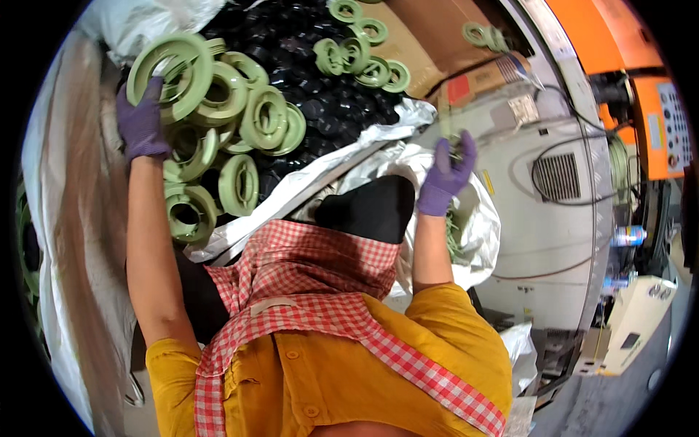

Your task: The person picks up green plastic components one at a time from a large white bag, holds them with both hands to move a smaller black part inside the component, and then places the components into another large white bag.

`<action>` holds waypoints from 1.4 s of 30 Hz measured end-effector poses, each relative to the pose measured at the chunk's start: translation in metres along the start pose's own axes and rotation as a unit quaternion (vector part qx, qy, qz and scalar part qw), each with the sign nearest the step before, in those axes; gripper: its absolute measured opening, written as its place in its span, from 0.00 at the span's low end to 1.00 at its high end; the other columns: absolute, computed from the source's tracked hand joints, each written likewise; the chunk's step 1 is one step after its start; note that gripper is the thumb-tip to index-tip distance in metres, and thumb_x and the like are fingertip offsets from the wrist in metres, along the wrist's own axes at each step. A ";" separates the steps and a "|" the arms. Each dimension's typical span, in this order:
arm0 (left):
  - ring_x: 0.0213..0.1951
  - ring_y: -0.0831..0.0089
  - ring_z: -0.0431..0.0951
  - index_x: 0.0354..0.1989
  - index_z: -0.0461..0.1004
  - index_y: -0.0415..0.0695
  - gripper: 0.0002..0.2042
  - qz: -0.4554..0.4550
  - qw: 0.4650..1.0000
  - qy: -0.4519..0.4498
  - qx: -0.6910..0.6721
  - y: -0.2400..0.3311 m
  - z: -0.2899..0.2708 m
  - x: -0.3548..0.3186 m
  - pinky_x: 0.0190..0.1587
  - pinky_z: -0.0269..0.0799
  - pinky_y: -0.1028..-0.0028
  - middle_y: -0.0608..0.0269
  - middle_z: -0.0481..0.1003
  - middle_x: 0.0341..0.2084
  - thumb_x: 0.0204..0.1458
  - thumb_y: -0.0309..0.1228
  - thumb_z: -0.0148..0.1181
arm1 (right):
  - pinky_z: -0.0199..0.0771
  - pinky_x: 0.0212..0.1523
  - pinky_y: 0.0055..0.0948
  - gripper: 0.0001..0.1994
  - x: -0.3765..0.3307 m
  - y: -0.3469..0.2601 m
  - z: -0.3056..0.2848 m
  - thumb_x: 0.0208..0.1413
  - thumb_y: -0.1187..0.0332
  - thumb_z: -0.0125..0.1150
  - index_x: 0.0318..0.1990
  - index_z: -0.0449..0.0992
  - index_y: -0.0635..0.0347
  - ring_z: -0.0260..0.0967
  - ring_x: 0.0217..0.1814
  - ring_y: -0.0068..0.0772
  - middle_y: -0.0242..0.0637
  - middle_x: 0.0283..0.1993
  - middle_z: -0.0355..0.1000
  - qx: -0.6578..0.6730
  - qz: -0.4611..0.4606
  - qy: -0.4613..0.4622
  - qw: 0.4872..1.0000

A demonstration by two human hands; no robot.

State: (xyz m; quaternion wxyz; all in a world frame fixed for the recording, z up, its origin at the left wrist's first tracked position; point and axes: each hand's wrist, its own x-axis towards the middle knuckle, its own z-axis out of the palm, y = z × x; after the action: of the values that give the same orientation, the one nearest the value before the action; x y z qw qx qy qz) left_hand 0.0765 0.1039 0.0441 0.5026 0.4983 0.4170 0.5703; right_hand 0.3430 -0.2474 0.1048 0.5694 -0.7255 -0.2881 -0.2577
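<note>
My left hand [144,124], in a purple glove, grips the rim of a large light-green plastic ring [138,78] at the upper left, thumb laid over its edge. Thin green strips cross the ring's opening. Beneath and beside it lies a heap of similar green plastic rings [263,119], some flanged like spools. Over the white bag [477,240] at the right, my purple-gloved right hand [445,175] is raised with its fingers curled. Something small and pale green shows between those fingers, too blurred to name. Thin green scraps [453,237] lie in that bag.
Many glossy black parts [313,95] fill the large white-lined container ahead. More green rings [362,54] lie by its cardboard side [429,29]. A grey machine cabinet [539,218] with a vent and loose cables stands at the right, near an orange control panel [662,127].
</note>
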 end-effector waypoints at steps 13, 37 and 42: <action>0.53 0.56 0.67 0.45 0.73 0.39 0.19 0.233 0.921 -0.005 0.311 -0.020 0.003 -0.010 0.56 0.59 0.65 0.46 0.69 0.49 0.48 0.39 0.59 | 0.66 0.51 0.34 0.30 -0.029 0.161 -0.191 0.46 0.56 0.62 0.55 0.67 0.65 0.69 0.50 0.44 0.50 0.50 0.70 -0.489 0.211 -0.310 0.788; 0.47 0.66 0.71 0.53 0.65 0.36 0.21 0.167 0.945 -0.031 0.280 0.028 0.025 -0.030 0.50 0.65 0.71 0.52 0.70 0.46 0.50 0.31 0.55 | 0.59 0.60 0.38 0.52 0.039 0.221 0.350 0.38 0.50 0.67 0.68 0.40 0.52 0.59 0.63 0.47 0.49 0.61 0.60 -0.427 0.071 -0.527 0.731; 0.45 0.60 0.71 0.47 0.70 0.38 0.16 0.169 0.949 0.012 0.267 0.016 0.025 -0.027 0.48 0.67 0.70 0.49 0.70 0.46 0.49 0.29 0.56 | 0.65 0.52 0.36 0.37 0.028 0.205 0.301 0.38 0.57 0.67 0.56 0.62 0.67 0.67 0.52 0.48 0.52 0.52 0.68 -0.066 0.171 -0.452 0.873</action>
State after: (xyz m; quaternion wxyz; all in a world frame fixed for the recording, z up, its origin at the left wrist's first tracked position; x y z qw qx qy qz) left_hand 0.0988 0.0738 0.0591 0.2422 0.6709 0.4693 0.5205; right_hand 0.5220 0.0117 -0.0804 0.3633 -0.8367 -0.3678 0.1809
